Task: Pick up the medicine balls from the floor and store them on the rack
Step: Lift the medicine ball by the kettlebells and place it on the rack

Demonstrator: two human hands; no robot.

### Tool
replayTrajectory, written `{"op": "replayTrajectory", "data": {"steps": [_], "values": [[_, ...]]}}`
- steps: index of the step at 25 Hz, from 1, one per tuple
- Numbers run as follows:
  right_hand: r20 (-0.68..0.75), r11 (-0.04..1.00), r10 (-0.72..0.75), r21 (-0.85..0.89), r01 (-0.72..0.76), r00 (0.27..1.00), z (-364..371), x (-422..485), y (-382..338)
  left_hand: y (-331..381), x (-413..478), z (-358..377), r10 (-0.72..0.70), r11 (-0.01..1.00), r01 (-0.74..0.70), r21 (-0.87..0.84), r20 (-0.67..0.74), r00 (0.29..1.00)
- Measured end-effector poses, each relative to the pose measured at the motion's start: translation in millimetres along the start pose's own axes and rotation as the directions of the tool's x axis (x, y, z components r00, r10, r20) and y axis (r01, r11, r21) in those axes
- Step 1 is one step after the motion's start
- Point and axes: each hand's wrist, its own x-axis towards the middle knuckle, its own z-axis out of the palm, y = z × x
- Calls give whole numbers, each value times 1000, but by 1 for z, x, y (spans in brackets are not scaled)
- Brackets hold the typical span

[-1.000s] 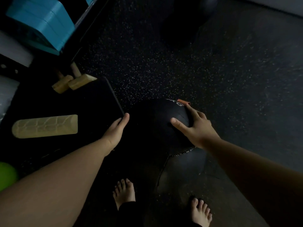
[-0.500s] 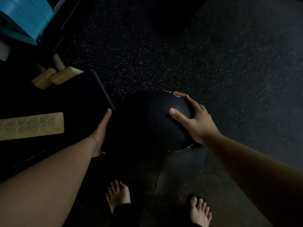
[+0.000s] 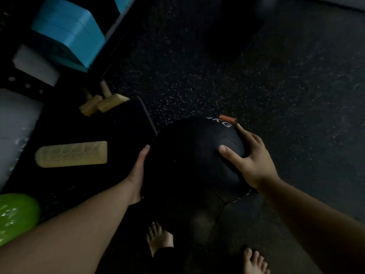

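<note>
Well, the dark speckled floor (image 3: 276,95) takes up most of what I can see, with a black mat (image 3: 98,125) lying on its left part. Low down, just ahead of the person's bare feet (image 3: 160,240), is the medicine ball (image 3: 189,155), its left edge by the mat's near right corner. In this gloom I cannot tell whether it rests on the floor or is just clear of it. It is big, round and matt black, with a seam across the top. Off to the far left are blue blocks (image 3: 67,34). The left hand (image 3: 138,171) lies flat against the ball's left side, fingers straight and together. The right hand (image 3: 250,157) is spread wide over its upper right, thumb (image 3: 227,153) and fingers pressed to the surface. White "KG" lettering (image 3: 224,123) and a small orange tag (image 3: 228,119) show at the ball's far edge, just beyond the forefinger.
</note>
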Motion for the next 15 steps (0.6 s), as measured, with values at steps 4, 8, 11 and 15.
{"op": "replayTrajectory", "data": {"steps": [4, 8, 11, 15], "values": [[68, 987, -163, 10, 162, 984, -13, -2, -92, 29, -85, -31, 75, 991, -81, -110, -59, 995], [87, 934, -358, 43, 355, 930, -54, -28, -221, 88, -213, -53, 264, 932, -281, -229, -104, 959], [44, 862, -504, 87, 500, 862, -96, -62, -320, 132, -320, -60, 409, 863, -438, -249, -162, 898], [2, 724, -684, 133, 677, 730, -161, -145, -461, 170, -492, -85, 621, 703, -651, -287, -200, 758]]}}
